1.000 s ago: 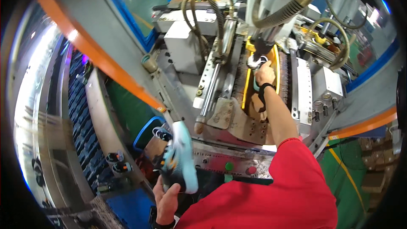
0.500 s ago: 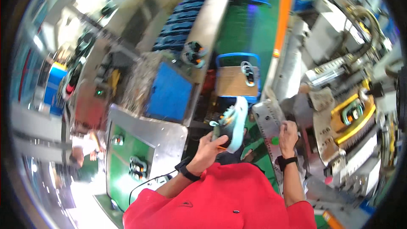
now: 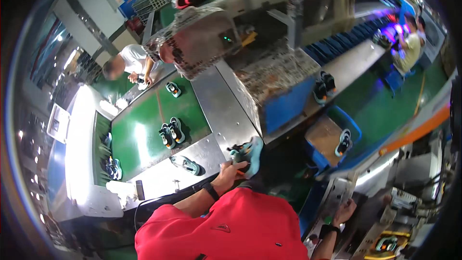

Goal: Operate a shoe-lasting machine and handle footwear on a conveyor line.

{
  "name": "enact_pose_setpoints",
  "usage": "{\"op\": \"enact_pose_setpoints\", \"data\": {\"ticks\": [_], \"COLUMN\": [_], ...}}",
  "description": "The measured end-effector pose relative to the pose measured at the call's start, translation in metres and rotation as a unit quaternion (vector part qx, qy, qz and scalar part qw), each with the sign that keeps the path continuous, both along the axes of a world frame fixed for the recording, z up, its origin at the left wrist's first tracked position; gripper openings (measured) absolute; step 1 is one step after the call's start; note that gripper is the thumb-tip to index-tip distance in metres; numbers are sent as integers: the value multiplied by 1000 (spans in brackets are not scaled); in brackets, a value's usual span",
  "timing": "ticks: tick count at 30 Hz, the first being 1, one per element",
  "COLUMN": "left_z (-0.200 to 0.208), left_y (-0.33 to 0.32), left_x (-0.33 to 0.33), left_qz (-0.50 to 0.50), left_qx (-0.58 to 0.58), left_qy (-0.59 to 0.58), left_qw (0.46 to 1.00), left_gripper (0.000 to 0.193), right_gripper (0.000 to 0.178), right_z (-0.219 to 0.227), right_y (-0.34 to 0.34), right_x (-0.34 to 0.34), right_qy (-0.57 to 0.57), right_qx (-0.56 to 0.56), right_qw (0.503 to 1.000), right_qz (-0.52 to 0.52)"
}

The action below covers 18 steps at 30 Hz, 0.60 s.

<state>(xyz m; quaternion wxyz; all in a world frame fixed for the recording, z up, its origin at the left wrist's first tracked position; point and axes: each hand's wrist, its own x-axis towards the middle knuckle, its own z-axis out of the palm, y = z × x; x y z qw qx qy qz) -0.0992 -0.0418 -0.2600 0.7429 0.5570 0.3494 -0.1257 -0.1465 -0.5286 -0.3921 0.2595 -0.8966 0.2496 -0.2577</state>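
My left hand (image 3: 230,174) grips a sneaker (image 3: 253,158) with a pale blue sole, dark upper and orange accents, held tilted beside the corner of a metal-edged conveyor table (image 3: 219,115). To the right, my right hand (image 3: 344,212) is by a machine's metal edge, fingers curled in and nothing visible in them. Close to it is a green button (image 3: 328,220). Another sneaker (image 3: 386,244) sits in a yellow fixture on that machine. A pale sneaker (image 3: 185,164) lies on the table's near metal edge, and a pair of sneakers (image 3: 172,132) stands on the green belt.
A single shoe (image 3: 173,89) is farther along the belt, near a person in white (image 3: 134,62). Another sneaker (image 3: 343,142) sits on a blue-framed wooden chair (image 3: 323,137). Ahead stands a blue-sided box (image 3: 288,108); a pair of shoes (image 3: 325,86) rests beside it. More people sit far right.
My view has swung left, bringing the conveyor table into the middle. My left hand still holds the sneaker, now by the table corner. My right hand appears lower and farther right.
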Motion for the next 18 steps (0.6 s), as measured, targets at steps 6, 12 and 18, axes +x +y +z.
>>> {"op": "enact_pose_setpoints", "data": {"ticks": [6, 12, 18], "left_z": [-107, -171, -270], "left_y": [155, 300, 369], "left_x": [46, 91, 101], "left_qz": [153, 246, 186], "left_qx": [56, 188, 528], "left_qy": [38, 24, 68], "left_qw": [986, 950, 826], "left_gripper": [24, 33, 76], "right_gripper": [18, 29, 44], "right_z": [154, 386, 505], "right_y": [51, 263, 496], "right_x": [174, 337, 461], "right_qy": [-130, -214, -255], "right_qx": [41, -164, -362], "right_qw": [977, 873, 690], "right_qz": [166, 406, 572]}}
